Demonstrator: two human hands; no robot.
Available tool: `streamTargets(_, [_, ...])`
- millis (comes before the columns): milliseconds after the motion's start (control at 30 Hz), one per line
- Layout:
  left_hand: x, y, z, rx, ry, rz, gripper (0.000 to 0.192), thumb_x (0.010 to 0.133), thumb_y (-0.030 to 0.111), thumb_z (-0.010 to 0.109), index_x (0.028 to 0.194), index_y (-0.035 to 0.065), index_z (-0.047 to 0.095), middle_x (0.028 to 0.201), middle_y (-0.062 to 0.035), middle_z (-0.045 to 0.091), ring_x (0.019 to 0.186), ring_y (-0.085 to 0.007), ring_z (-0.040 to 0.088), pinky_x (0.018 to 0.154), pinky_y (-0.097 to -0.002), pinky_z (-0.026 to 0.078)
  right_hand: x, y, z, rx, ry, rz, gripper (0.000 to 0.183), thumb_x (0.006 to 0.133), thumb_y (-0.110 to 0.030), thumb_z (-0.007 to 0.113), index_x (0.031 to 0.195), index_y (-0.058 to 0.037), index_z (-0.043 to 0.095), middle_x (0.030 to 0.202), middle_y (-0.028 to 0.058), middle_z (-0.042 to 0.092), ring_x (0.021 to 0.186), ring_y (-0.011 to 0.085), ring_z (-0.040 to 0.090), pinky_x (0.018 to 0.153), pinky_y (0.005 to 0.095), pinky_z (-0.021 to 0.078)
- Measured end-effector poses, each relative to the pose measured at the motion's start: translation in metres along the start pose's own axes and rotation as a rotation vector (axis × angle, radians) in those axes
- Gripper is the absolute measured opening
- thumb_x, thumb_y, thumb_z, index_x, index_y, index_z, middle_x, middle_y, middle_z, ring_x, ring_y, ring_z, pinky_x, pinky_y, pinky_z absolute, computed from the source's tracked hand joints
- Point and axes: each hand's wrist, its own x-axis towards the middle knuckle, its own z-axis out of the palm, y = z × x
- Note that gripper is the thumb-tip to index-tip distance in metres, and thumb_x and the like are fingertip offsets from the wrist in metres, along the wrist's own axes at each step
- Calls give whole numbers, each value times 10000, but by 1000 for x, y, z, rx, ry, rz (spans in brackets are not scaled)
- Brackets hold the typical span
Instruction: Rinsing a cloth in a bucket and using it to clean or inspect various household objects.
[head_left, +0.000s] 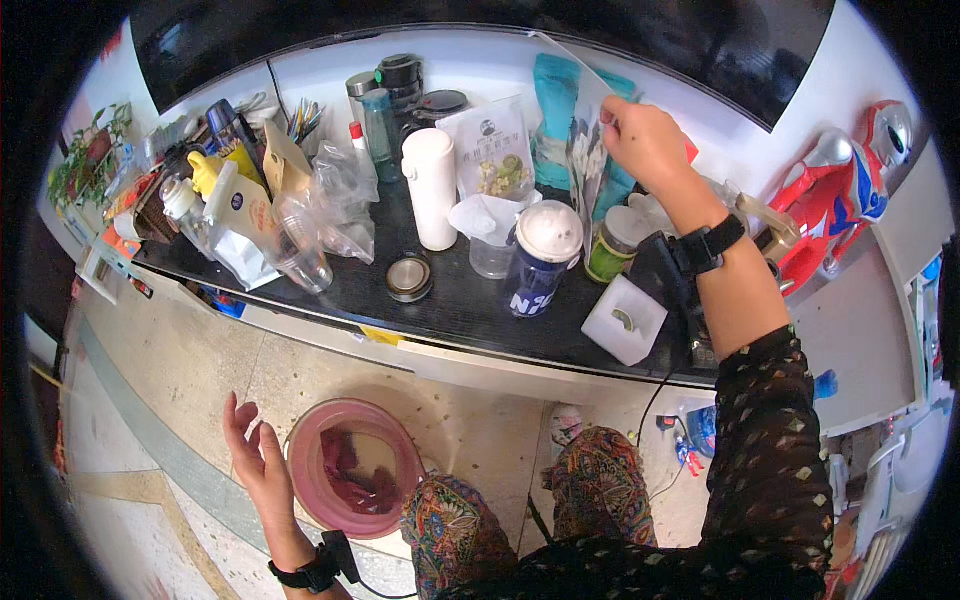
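Note:
My right hand (643, 142) is raised over the back of the black cabinet top, its fingers closed at the upper edge of a clear plastic bag (587, 154) with dark and pale contents. Behind that bag stand teal pouches (555, 112). Just in front are a jar with a white lid and green label (616, 244) and a dark blue cup with a white lid (545, 259). My left hand (259, 454) hangs over the floor with its fingers apart and nothing in it. Beside it stands a pink basin (356, 534) holding water and dark red cloth.
On the cabinet top (472, 322) stand a white bottle (431, 191), a printed pouch (491, 150), a round metal lid (409, 277), clear plastic cups (300, 259) and a white foam block (624, 320). A black screen (480, 30) hangs behind. A red and silver figure (832, 195) stands at right.

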Motion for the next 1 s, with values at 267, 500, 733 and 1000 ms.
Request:
streamTargets(267, [-10,-9,-2,-26,9,-45,410,850,83,442,1251,54,364,1092,-130,470,1013,-198,451,868,-328,374,4,9,0,30,84,68,149,685,-107,522,801,-78,612,707,184,592,682,351,574,634,424,458])
streamTargets(500, [-16,-13,-7,-32,3,-82,387,841,48,432,1224,27,386,1131,-136,463,1022,-202,460,863,-318,382,13,5,-30,103,314,81,137,693,-86,531,779,-63,636,738,155,603,685,318,580,637,375,467])
streamTargets(733, [-22,-5,-11,-106,-22,-97,375,838,31,431,1212,17,398,1093,-127,485,975,-182,482,839,-292,389,11,1,-87,142,466,49,132,709,-65,536,798,-65,633,754,144,607,666,292,589,610,336,470])
streamTargets(1000, [-32,20,-24,-202,-61,-31,362,832,50,459,1190,24,415,1018,-119,496,902,-173,502,775,-264,418,8,-3,-179,476,734,10,137,785,-44,527,877,-30,628,767,61,623,636,95,552,594,212,430])
